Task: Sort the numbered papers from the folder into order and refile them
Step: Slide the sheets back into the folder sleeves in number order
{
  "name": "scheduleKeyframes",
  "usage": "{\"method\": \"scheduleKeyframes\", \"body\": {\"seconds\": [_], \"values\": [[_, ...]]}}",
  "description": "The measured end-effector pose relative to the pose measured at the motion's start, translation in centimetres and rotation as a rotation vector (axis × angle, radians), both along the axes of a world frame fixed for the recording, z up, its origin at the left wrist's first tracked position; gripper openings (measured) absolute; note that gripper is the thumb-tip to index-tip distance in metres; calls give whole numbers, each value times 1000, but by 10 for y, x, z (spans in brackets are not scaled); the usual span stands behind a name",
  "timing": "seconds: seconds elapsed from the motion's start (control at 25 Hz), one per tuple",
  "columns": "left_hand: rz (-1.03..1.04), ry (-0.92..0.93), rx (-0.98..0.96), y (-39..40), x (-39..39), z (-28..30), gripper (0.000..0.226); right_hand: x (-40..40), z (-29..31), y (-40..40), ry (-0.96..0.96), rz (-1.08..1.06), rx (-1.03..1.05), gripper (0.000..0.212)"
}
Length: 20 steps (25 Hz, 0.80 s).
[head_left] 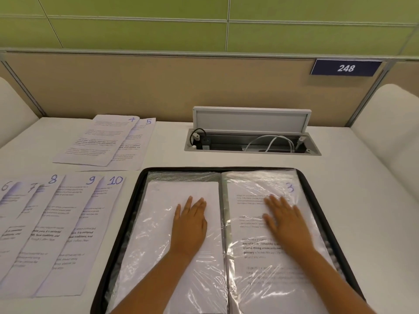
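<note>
A black-edged folder (226, 234) lies open on the white desk (167, 155), near and right of centre, with its near edge running out of view at the bottom. Its clear plastic sleeves are spread as two pages that meet at a central spine. The left hand (190, 225) lies flat on the left page, fingers straight and slightly spread, gripping nothing. The right hand (284, 220) lies flat in the same way on the right page, pressing the sleeve that holds the paper marked 3 (272, 223); its number sits near the far right corner.

Left of the folder, five sheets fan out in an overlapping row: paper 6 (6, 193), paper 7 (30, 198), paper 8 (45, 223), paper 9 (72, 223) and paper 10 (90, 234). The right edge of paper 10 comes just beside the folder's left border, and the leftmost sheets are cut off by the frame. Farther back on the left, paper 4 (97, 139) overlaps paper 5 (133, 146).

A bare strip of desk separates the folder's far edge from the open cable tray (251, 141) with its raised lid, and another runs along the folder's right side. A panel tag reading 248 (345, 68) hangs at the far right.
</note>
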<state>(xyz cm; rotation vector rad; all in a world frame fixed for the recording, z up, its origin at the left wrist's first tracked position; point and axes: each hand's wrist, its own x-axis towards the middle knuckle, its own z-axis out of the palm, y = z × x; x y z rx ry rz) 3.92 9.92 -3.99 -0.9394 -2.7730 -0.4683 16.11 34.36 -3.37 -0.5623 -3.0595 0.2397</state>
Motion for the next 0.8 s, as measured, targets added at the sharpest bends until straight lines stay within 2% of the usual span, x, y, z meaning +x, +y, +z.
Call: {"method": "scheduleKeyframes", "body": {"seconds": [0.12,0.32,0.48,0.8], "values": [[-47,-72,-82,-8,-5,-2,48,25,0,29,42,-141,-54,84],[53,-67,-136,-72,-34,-19,76,32,-2,36,104,-165,-102,84],[182,-111,-104,-110,-38,-14,78,33,-2,38,102,-169,-107,84],[177,-106,-86,-112,-35,-18,79,35,-1,37,98,-160,-101,82]]}}
